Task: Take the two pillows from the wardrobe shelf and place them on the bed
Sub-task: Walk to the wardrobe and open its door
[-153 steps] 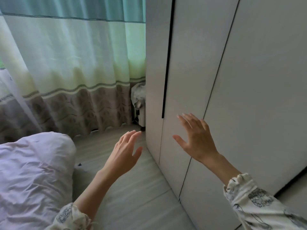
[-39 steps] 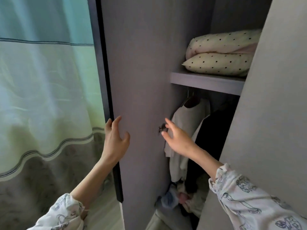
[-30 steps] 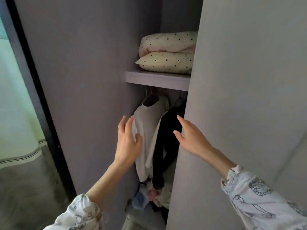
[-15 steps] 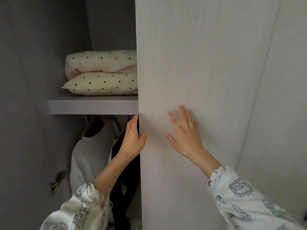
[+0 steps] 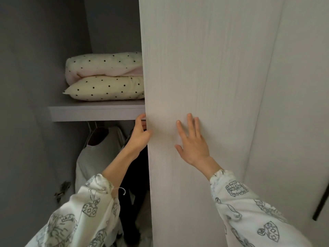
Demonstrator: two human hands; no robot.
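Note:
Two cream pillows with black dots lie stacked on the wardrobe shelf [image 5: 92, 111]: the upper pillow [image 5: 105, 65] on the lower pillow [image 5: 106, 88]. Their right ends are hidden behind the right wardrobe door [image 5: 204, 68]. My left hand [image 5: 140, 136] curls around that door's left edge, just below the shelf. My right hand [image 5: 192, 141] lies flat on the door's front with fingers spread. Both hands are below the pillows and touch neither.
Under the shelf hang a white garment [image 5: 99, 157] and a dark garment [image 5: 137, 184]. The open left door [image 5: 26, 122] stands at the left with a hinge [image 5: 62, 190] on it. Another closed door panel [image 5: 293, 104] is at the right.
The view has swung right from the curtain and open left door to the right door. My left hand moved onto that door's edge; my right hand went flat on its front.

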